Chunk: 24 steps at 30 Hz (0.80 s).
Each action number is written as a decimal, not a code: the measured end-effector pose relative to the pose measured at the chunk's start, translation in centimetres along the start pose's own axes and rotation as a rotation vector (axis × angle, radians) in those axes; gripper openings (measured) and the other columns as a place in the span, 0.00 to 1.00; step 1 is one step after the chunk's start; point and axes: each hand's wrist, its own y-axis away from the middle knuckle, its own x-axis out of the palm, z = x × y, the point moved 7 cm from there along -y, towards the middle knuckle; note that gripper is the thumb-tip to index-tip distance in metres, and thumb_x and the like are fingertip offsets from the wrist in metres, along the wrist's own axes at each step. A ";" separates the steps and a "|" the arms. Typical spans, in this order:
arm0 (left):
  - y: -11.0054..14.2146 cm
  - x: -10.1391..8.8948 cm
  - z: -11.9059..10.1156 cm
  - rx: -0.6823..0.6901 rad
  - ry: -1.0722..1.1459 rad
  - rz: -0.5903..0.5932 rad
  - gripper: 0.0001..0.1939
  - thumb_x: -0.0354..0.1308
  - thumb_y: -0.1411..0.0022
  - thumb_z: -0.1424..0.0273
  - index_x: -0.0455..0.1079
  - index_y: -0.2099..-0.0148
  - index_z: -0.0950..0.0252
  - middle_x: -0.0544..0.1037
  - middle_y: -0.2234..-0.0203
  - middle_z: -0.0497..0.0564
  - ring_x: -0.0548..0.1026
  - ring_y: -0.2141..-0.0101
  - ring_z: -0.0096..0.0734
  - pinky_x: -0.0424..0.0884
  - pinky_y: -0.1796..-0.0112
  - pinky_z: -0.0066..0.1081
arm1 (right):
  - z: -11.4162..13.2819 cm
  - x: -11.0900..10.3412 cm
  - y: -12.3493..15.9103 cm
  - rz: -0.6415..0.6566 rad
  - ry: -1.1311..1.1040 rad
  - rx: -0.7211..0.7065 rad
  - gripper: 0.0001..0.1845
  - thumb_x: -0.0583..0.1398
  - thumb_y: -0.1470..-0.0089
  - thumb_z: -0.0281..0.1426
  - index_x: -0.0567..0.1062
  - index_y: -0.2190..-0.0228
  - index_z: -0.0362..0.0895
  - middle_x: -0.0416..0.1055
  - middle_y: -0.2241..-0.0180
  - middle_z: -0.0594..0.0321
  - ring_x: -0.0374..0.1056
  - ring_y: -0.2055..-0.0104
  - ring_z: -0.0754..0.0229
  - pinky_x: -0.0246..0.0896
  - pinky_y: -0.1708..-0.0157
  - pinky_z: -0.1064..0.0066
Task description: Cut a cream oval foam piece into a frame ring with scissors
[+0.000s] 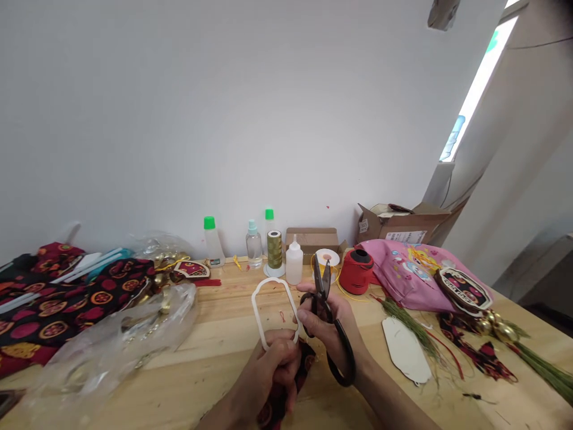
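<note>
My left hand (278,365) is closed on the lower end of a thin white frame (258,316), held upright over the table. Dark patterned fabric (274,409) with red and gold motifs hangs beneath that hand; whether the fingers grip it too I cannot tell. In my right hand (336,325) is a pair of black scissors (323,283), blades pointing up and slightly parted. The fingertips of this hand come close to the frame's right side. A small red thread (282,316) shows through the frame's opening.
Behind stand a white squeeze bottle (294,263), a green thread spool (274,251) and a red thread cone (357,272). To the right lie a white wooden plate (406,352) and a pink bag (412,272). A plastic bag (165,322) and patterned fabric (54,304) cover the left.
</note>
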 end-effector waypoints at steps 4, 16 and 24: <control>-0.1 -0.2 -0.4 0.028 -0.078 -0.088 0.12 0.46 0.46 0.67 0.57 0.79 0.64 0.49 0.89 0.37 0.53 0.89 0.17 0.64 0.88 0.22 | -0.2 0.1 -0.1 -0.047 0.016 -0.005 0.16 0.58 0.58 0.30 0.65 0.63 0.43 0.59 0.82 0.72 0.55 0.82 0.70 0.51 0.82 0.78; -0.3 -2.3 -3.3 0.193 -0.083 -0.245 0.15 0.43 0.45 0.67 0.52 0.83 0.63 0.49 0.90 0.38 0.50 0.89 0.18 0.64 0.89 0.24 | 0.0 -0.7 -0.2 0.096 1.103 -0.231 0.23 0.55 0.67 0.18 0.70 0.65 0.47 0.64 0.72 0.64 0.58 0.68 0.61 0.50 0.69 0.74; -0.2 -2.6 -3.2 0.146 -0.184 -0.308 0.16 0.44 0.46 0.64 0.51 0.83 0.62 0.50 0.91 0.37 0.57 0.91 0.18 0.62 0.89 0.23 | -1.2 -0.7 -0.3 0.065 1.293 -0.122 0.17 0.56 0.64 0.21 0.69 0.68 0.48 0.60 0.71 0.64 0.57 0.69 0.62 0.46 0.73 0.76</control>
